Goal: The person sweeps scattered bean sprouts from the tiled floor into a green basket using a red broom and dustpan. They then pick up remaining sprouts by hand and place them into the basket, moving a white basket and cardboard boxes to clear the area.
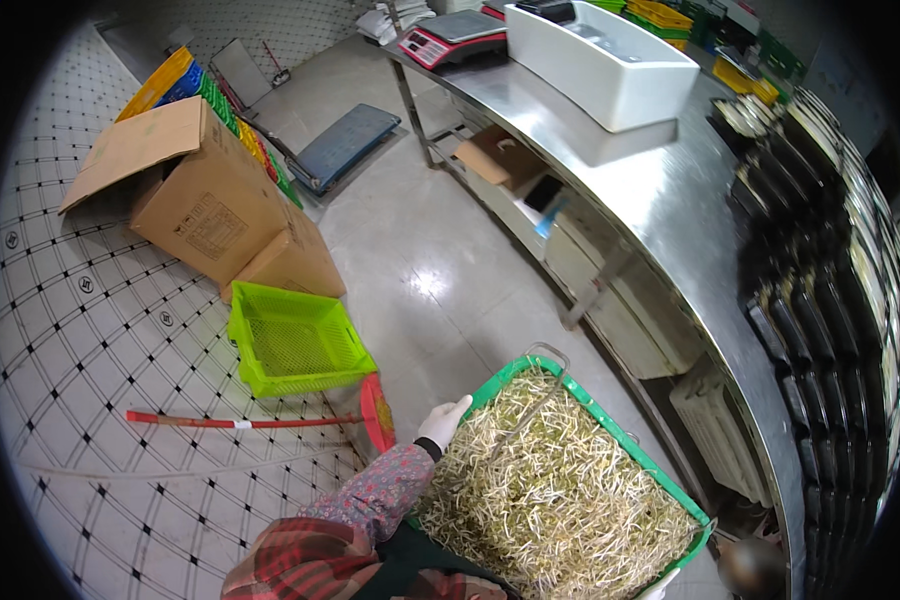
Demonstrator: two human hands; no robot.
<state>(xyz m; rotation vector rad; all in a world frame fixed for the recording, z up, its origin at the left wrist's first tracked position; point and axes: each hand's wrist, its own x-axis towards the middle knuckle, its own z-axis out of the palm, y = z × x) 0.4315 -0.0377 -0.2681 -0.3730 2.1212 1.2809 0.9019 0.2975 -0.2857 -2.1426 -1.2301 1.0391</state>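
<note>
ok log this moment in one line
left hand: gloved, on crate rim | green crate: full of bean sprouts | right hand: not visible

— What sits on the floor to the left?
— An open cardboard box, a lime-green plastic crate just beside it, and a red-handled broom lying flat.

— And the steel counter?
— A white rectangular tub, a red weighing scale at the far end, and rows of black trays along the right.
</note>
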